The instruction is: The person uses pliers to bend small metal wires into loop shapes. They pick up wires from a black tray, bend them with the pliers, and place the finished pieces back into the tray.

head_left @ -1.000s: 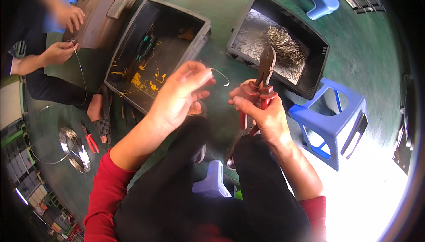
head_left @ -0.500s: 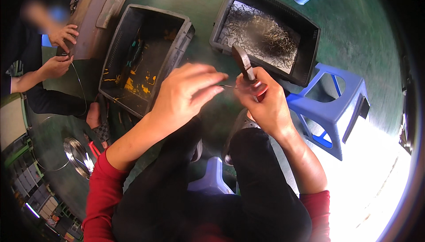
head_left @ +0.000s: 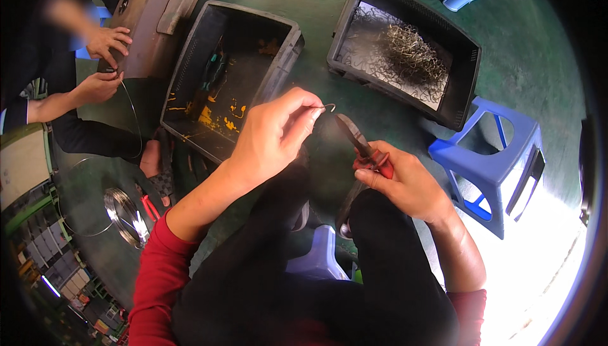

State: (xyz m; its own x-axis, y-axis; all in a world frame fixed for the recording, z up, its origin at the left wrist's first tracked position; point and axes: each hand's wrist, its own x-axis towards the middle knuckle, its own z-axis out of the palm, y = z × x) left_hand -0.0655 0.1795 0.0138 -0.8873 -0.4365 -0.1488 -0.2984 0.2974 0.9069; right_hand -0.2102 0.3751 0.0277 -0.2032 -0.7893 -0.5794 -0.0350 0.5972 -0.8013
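My left hand (head_left: 273, 129) pinches a thin bent wire hook (head_left: 329, 106) between thumb and fingertips, its curved end pointing to the right. In my right hand (head_left: 410, 182) is a pair of pliers (head_left: 353, 134) with red handles and dark metal jaws. The jaws tilt up and to the left, just short of the wire and apart from it. Whether the jaws are fully closed is hard to make out. Beyond them, a black crate (head_left: 470, 93) holds a tangled heap of bent wire pieces (head_left: 413, 51) on a white sheet.
Another black crate (head_left: 288, 48) with yellow stains stands at the left. A blue stool (head_left: 516, 124) is on my right. A co-worker (head_left: 95, 96) handles wire at a brown board (head_left: 149, 29). A wire coil (head_left: 123, 218) and red-handled tool (head_left: 149, 207) lie on the floor.
The wire, earlier at my right hand, is now in the pinch of my left hand. My right hand has drawn away downward and to the right with the pliers. The whole view has shifted slightly.
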